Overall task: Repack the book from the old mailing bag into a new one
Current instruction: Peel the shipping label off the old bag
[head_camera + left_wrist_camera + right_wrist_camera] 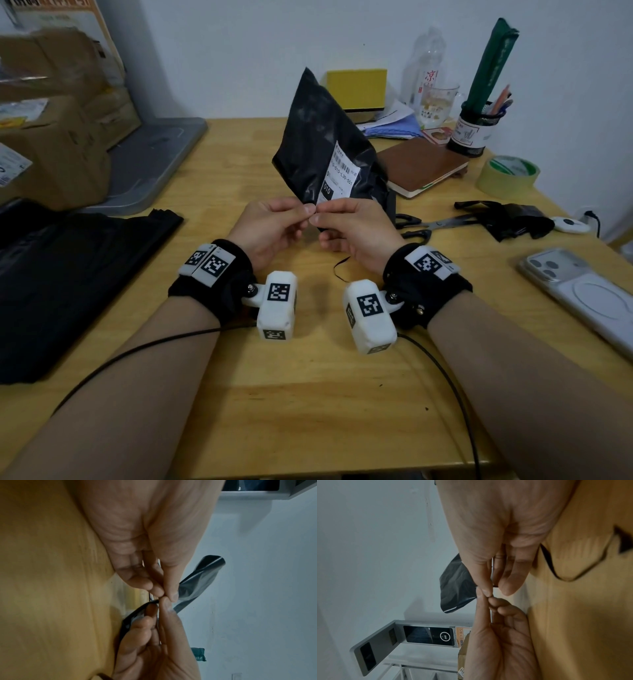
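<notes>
The old mailing bag [318,137], black plastic with a white shipping label, stands tilted above the middle of the wooden table [308,394]. My left hand [306,210] and right hand [317,218] pinch its lower edge side by side, thumb tips nearly touching. The left wrist view shows my left hand [165,595] pinching above the right hand [163,606], with the bag [197,585] behind. In the right wrist view my right hand [486,592] meets the left hand [488,602] in front of the bag [455,586]. A brown book [421,164] lies at the back right. A stack of black bags [68,274] lies at the left.
Scissors [435,224], black plastic scraps [507,219], a tape roll [507,176] and a phone [582,291] lie to the right. A thin black strip [342,270] lies under my right wrist. Cardboard boxes [51,137] and a grey tray [154,161] stand at the left.
</notes>
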Demonstrator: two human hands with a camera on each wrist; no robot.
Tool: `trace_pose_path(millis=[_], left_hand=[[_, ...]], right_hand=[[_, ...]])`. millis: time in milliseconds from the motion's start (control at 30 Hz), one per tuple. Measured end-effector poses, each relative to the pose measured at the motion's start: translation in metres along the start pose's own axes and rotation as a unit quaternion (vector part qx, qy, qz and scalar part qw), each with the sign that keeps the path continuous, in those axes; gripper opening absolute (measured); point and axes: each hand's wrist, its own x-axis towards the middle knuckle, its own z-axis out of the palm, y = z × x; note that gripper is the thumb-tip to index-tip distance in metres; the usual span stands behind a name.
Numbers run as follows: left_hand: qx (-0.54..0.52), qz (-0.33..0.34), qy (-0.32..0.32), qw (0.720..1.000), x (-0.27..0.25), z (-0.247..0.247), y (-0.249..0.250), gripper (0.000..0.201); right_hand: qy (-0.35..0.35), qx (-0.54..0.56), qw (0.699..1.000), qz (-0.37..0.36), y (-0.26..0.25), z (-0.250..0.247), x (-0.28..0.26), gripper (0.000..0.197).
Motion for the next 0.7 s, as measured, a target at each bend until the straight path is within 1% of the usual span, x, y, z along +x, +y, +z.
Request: trace_pose_path(millis=[67, 167, 300, 533, 633, 700], left_hand=[[0.001, -0.002, 0.007, 1.000, 0.0008, -0.0005, -0.0004, 0.010], [0.009, -0.008, 0.022, 1.000, 0.0019, -0.0005, -0.0005, 0.007], [0.013, -0.010, 0.030, 0.999, 0.0021, 0.0005, -0.0003, 0.004], [0.044, -0.009, 0.059, 0.997, 0.0028, 0.0007, -0.0002, 0.007], [0.046, -0.011, 0.070, 0.996, 0.0050, -0.0003, -0.0020, 0.009], [0.048, -0.011, 0.073, 0.996, 0.0059, -0.0008, -0.0022, 0.010]], right_hand=[[0.002, 0.001, 1.000, 0.000, -0.0001, -0.0001, 0.0000, 0.023], [0.007, 0.006, 1.000, -0.002, -0.0006, -0.0003, -0.0007, 0.014], [0.019, -0.001, 1.000, -0.005, 0.0000, 0.0001, -0.0002, 0.010], [0.034, -0.022, 0.999, 0.007, -0.0016, 0.0019, -0.0012, 0.012], [0.037, -0.020, 0.999, 0.012, -0.0018, 0.0013, -0.0009, 0.015], [0.041, -0.016, 0.999, 0.014, -0.0020, 0.0011, -0.0006, 0.014]])
